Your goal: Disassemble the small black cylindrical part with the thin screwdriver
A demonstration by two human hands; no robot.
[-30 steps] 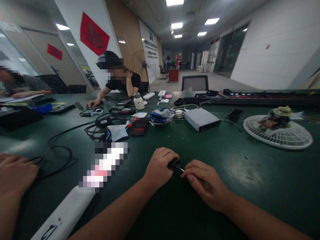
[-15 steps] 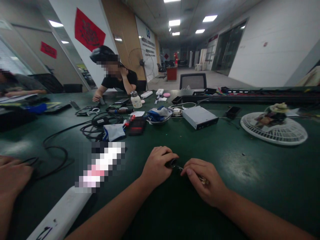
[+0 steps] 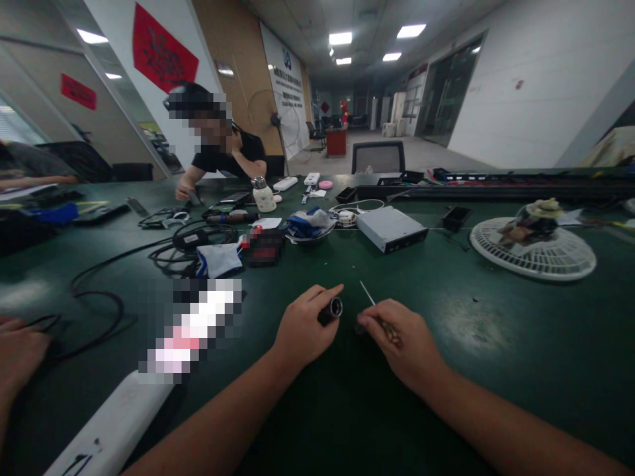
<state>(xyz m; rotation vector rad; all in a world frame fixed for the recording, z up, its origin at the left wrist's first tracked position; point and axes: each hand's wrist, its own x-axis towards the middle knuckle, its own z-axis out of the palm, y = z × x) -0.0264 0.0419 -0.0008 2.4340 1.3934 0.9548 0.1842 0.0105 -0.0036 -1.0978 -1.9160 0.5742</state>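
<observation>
Low in the middle of the view, my left hand (image 3: 305, 325) is wrapped round a short black cylinder (image 3: 331, 310), whose round open end faces right. Its index finger is stretched out along the top. My right hand (image 3: 404, 337) is closed on a thin metal tool (image 3: 368, 293); the slim shaft points up and left, and a brass-coloured part shows between the fingers. A small dark piece (image 3: 360, 329) is at the right fingertips, too small to make out. The tool and the cylinder are apart.
On the green table (image 3: 446, 410) lie a grey drive box (image 3: 391, 228), a white fan grille (image 3: 533, 248), a blue and white cloth (image 3: 310, 223) in a bowl, and black cables (image 3: 119, 301). A white device (image 3: 114, 416) is at left. Another person's hand (image 3: 22, 350) rests far left.
My hands have moved apart. The metal shaft has come away from the cylinder and now points up. The cylinder's open end has turned into view, and my left index finger has straightened.
</observation>
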